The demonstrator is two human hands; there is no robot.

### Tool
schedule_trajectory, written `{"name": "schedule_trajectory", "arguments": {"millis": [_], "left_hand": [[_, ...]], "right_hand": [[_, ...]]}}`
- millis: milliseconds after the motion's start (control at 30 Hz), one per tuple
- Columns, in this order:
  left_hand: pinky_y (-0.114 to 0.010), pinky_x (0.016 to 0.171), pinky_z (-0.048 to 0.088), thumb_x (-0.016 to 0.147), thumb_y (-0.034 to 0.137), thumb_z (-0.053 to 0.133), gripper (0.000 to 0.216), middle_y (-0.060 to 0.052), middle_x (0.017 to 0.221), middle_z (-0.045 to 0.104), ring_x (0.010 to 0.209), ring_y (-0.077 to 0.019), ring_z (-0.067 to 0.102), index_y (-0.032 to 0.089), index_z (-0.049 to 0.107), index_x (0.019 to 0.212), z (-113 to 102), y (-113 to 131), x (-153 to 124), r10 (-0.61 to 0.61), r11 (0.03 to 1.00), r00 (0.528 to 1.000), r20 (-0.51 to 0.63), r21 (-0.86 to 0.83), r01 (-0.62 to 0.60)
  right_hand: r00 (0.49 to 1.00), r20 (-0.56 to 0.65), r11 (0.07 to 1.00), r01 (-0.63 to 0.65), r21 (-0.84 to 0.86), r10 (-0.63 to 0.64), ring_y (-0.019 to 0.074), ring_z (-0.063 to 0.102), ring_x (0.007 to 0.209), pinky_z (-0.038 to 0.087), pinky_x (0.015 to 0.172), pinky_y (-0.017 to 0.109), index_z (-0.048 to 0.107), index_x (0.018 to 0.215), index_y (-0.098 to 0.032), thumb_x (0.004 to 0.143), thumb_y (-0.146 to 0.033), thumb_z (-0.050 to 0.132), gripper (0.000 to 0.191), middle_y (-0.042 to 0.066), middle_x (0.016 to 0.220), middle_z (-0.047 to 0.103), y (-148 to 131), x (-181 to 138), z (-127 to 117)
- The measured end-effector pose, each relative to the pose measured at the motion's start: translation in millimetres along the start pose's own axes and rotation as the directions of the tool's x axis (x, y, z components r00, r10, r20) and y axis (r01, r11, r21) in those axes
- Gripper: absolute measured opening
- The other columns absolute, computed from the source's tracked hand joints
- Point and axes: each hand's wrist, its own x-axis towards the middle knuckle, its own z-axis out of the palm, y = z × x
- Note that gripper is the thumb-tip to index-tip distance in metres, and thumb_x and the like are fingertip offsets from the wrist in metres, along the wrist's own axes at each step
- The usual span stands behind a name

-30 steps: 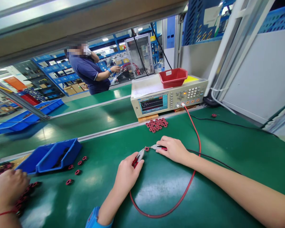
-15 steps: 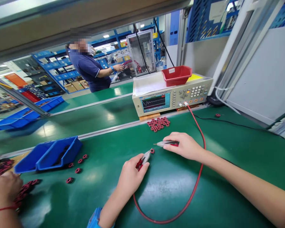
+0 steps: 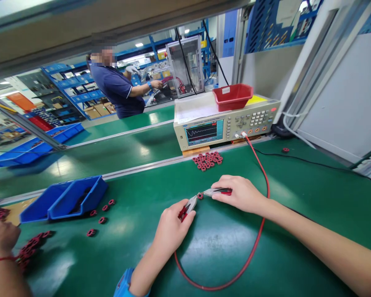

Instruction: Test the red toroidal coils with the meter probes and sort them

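My left hand (image 3: 173, 225) is closed on a metal test clip (image 3: 191, 203) with red grips, its tip at a small red-and-black wound ring coil (image 3: 200, 196). From the other side, my right hand (image 3: 239, 193) pinches a second red-gripped test clip (image 3: 210, 192), whose nose meets the coil's right side or its lead; the exact contact is too small to tell. A red cable (image 3: 259, 235) loops beneath my hands and runs up to the bench tester (image 3: 228, 123), whose screen (image 3: 204, 133) shows a wavy trace and red letters "NG".
Several ring coils (image 3: 207, 161) are grouped before the tester, and one coil (image 3: 285, 149) lies far right. A red bin (image 3: 233, 97) sits on the tester. Blue bins (image 3: 77, 206) and loose coils (image 3: 91, 232) are left, beside a co-worker's hand (image 3: 1, 235). Another person (image 3: 114, 84) stands behind.
My right hand has brought its clip left and slightly down, up to the coil. My left hand stays nearly still. The co-worker's hand at the left has shifted further left.
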Motion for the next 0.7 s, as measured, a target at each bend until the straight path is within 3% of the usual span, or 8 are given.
{"name": "schedule_trajectory", "arguments": {"millis": [700], "left_hand": [[-0.026,0.067,0.044,0.083,0.028,0.05,0.022,-0.003,0.089,0.07,0.075,-0.0182,0.062,0.02,0.063,0.1,0.2,-0.8,0.0,0.007,1.0,1.0,-0.007,0.006,-0.007]], "right_hand": [[1.0,-0.002,1.0,0.004,-0.001,-0.004,0.016,0.06,0.077,0.043,0.068,0.026,0.069,0.095,-0.028,0.082,-0.038,0.056,0.021,0.0,0.089,0.065,1.2,0.6,1.0]]}}
